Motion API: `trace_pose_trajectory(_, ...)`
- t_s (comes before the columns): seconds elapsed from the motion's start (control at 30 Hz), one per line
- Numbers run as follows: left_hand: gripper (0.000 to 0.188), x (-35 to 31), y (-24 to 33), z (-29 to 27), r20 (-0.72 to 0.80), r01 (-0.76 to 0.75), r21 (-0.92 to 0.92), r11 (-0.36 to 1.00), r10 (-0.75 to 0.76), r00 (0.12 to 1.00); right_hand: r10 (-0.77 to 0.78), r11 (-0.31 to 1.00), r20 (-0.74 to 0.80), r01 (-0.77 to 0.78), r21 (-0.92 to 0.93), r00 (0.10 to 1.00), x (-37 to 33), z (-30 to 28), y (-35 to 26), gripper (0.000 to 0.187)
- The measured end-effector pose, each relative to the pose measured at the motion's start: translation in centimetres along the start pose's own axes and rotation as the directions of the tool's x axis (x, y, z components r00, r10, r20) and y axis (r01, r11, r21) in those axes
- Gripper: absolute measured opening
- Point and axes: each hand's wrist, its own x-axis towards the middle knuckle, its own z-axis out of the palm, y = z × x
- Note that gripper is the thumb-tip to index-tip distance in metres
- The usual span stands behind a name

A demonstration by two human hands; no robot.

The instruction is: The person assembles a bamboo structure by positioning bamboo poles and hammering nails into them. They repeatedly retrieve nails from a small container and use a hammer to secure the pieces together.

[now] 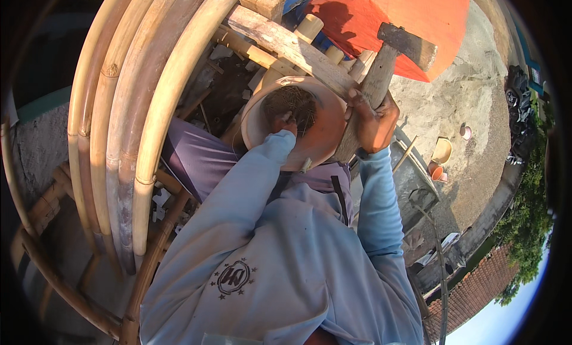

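Bamboo poles (162, 109) left of the bucket (326, 124); grey ground (479, 106) right of it; orange sheet (417, 11) beyond. Hammer (381, 74): beside the bucket's right rim, handle wrapped by the right hand (376, 121), head beyond the grip. Nails (302, 102): inside the bucket, at the left hand (285, 123); whether any are pinched, cannot tell.

"Is there any lettering in view?"

"Yes, on the near side: a printed emblem (233, 277) on the light-blue shirt (292, 249), left of the shirt's middle."

"What does it look like?"

"Bold, joined letters (233, 277), slightly tilted, inside a round ring (247, 274). Small stars (222, 297) stand around the outside."

"And the colour?"

"All of it is dark, nearly black, against the pale cloth, so it reads clearly."
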Motion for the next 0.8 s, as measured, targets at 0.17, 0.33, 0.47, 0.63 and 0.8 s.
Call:
trace_pose_trajectory(0.17,0.025,2.0,-3.5,0.2,0.328,0.61,-0.724,0.322,-0.617,0.715,0.033,0.999,-0.026,-0.033,0.018,0.999,-0.3,-0.3,0.2,0.017)
trace_pose_trajectory(0.33,0.028,6.4,-11.7,6.8,0.323,0.396,-0.916,-0.072,-0.718,0.616,-0.007,1.0,0.096,0.006,0.008,0.995,0.8,1.7,-1.1,0.017)
trace_pose_trajectory(0.47,0.031,2.9,-3.0,2.3,0.187,0.676,-0.242,0.696,-0.65,0.737,0.048,0.999,-0.026,-0.049,-0.02,0.999,-0.2,-0.4,-0.1,0.017)
trace_pose_trajectory(0.63,0.034,3.8,0.2,-1.0,0.277,0.545,0.214,0.811,-0.585,0.762,0.031,0.999,0.015,-0.031,-0.036,0.999,0.1,0.1,-0.4,0.019)
trace_pose_trajectory(0.8,0.037,2.8,2.2,-3.5,0.366,0.467,0.086,0.88,-0.464,0.807,-0.026,0.999,-0.03,0.027,0.033,0.999,-0.4,0.0,1.0,0.021)
